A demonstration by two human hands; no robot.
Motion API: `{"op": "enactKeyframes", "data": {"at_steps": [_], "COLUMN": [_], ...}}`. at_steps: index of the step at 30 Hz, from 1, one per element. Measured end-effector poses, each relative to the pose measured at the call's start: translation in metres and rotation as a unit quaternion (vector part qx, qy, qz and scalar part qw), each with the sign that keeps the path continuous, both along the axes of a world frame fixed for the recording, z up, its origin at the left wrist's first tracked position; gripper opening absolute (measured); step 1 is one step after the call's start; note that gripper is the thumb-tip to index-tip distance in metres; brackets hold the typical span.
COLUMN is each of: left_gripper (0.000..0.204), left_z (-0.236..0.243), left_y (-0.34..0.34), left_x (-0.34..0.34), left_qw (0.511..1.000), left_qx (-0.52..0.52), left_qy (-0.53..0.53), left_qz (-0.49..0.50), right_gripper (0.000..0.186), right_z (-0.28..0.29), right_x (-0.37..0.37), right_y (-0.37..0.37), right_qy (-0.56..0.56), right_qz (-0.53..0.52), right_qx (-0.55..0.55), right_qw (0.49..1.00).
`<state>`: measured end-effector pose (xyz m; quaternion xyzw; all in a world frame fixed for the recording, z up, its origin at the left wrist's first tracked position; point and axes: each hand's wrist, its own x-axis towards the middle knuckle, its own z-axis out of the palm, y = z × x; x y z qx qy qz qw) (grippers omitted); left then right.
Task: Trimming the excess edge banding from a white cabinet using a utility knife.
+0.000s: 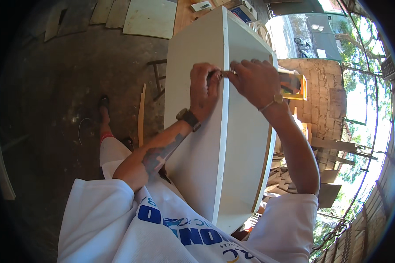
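Note:
A long white cabinet carcass (pixel 191 149) stands before me, its open side facing right. My left hand (pixel 203 85), a dark watch on its wrist, rests on the left side panel with its fingers curled at the white front edge (pixel 224 114). My right hand (pixel 258 83) reaches over the opening from the right. Its thumb and fingers are pinched together at that same edge, almost touching the left fingertips. Something small and brownish seems to sit between the fingertips, but it is too covered to name.
Flat boards (pixel 149 17) lie on the floor at the far left. Beside the cabinet are a wooden stool (pixel 159 79) and a thin wood strip (pixel 141 115). Right of it are a yellow-framed box (pixel 300 87), a block wall (pixel 322 92) and scrap wood (pixel 278 179). A small carton (pixel 243 12) sits at the cabinet's far end.

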<state>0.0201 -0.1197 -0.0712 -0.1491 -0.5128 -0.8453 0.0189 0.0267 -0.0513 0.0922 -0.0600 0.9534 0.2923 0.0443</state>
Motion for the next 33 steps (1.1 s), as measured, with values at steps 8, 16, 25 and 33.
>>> {"op": "enactKeyframes", "data": {"at_steps": [8, 16, 25, 33], "left_gripper": [0.007, 0.007, 0.007, 0.008], "left_z": [-0.019, -0.018, -0.017, -0.010], "left_y": [0.029, 0.021, 0.018, 0.010], "left_x": [-0.044, -0.027, -0.005, 0.008], "left_qw": [0.999, 1.000, 1.000, 0.999], "left_qx": [0.026, 0.004, 0.010, 0.014], "left_qy": [-0.013, -0.001, -0.017, -0.030], "left_qz": [0.016, 0.004, -0.006, -0.014], "right_gripper": [0.035, 0.032, 0.029, 0.028], "right_z": [-0.020, -0.014, -0.009, -0.002], "right_x": [-0.043, -0.027, -0.009, -0.002], "right_y": [0.019, 0.016, 0.011, 0.000], "right_qy": [-0.008, -0.026, -0.042, -0.090], "right_qz": [-0.042, -0.037, -0.015, -0.043], "right_qx": [0.030, 0.000, 0.012, 0.042], "right_qw": [0.999, 0.999, 0.999, 0.994]}}
